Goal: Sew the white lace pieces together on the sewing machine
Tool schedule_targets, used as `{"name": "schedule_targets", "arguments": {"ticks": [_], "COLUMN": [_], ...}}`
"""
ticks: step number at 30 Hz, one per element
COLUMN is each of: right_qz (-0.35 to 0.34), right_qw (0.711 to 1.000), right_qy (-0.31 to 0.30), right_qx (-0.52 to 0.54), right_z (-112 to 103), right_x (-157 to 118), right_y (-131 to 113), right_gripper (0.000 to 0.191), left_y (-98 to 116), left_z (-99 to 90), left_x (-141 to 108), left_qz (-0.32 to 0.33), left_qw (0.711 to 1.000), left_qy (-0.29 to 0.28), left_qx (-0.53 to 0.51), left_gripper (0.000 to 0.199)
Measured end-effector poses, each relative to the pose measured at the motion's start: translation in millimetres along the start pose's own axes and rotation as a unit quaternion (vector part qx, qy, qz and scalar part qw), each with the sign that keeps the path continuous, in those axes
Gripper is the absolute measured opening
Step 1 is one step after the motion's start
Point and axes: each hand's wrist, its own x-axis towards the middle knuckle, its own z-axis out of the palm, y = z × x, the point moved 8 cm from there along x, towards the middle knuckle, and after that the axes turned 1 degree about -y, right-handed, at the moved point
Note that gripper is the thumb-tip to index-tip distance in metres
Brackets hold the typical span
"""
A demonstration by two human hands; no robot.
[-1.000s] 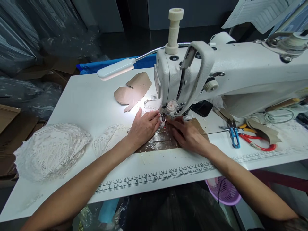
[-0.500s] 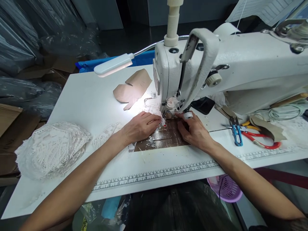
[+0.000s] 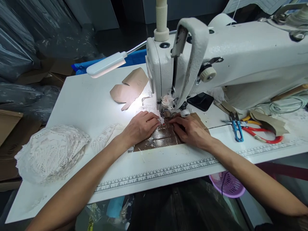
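A white table (image 3: 77, 99) spreads out under a bright lamp (image 3: 107, 65), brown boxes beyond its left edge, ruler marks along its near edge. And here's the action: over the table's middle, nearer the near edge than the far one, white lace (image 3: 151, 107) runs up to the foot (image 3: 163, 115) of the sewing machine (image 3: 240, 54), by the upper edge of a shiny brown sheet (image 3: 163, 141).

The left hand (image 3: 141, 126) is on the lace just left of the foot, fingers bent and close together; whether they pinch or only press, I can't tell. The right hand (image 3: 192, 130) comes in from the other side, index finger reaching towards the foot, thumb lower and apart from it; any pinch there is hidden.

What makes this good handling? Light, even pressure, I'd judge: lace that open stretches and puckers if dragged. Flat lace, a square sheet, both hands guiding together, and fingertips beside the foot, never under it. They're very near it!

Over by the left edge sits a lace pile (image 3: 54, 150); towards the right end, blue snips (image 3: 237, 131) lie beside red-handled scissors (image 3: 276, 140).
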Motion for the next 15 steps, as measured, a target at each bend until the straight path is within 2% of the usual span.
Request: {"name": "schedule_targets", "arguments": {"ticks": [3, 8, 12, 15], "right_qz": [0.004, 0.008, 0.007, 0.005], "right_qw": [1.0, 0.999, 0.999, 0.999], "right_qy": [-0.009, -0.042, -0.046, -0.04], "right_qx": [-0.001, -0.004, -0.016, -0.024], "right_z": [-1, 4, 6, 8], "right_x": [2, 7, 8, 8], "right_y": [-1, -2, -5, -6], "right_gripper": [0.025, 0.029, 0.037, 0.039], "left_y": [2, 7, 7, 5], "left_z": [-1.4, -7.4, -14.9, -9.7], "left_x": [1, 2, 2, 1], "left_qz": [0.012, 0.041, 0.015, -0.006], "left_qw": [0.999, 0.998, 0.998, 0.999], "left_qy": [0.016, 0.01, 0.037, 0.034], "left_qx": [0.038, 0.055, 0.043, 0.002], "left_gripper": [0.015, 0.015, 0.012, 0.011]}}
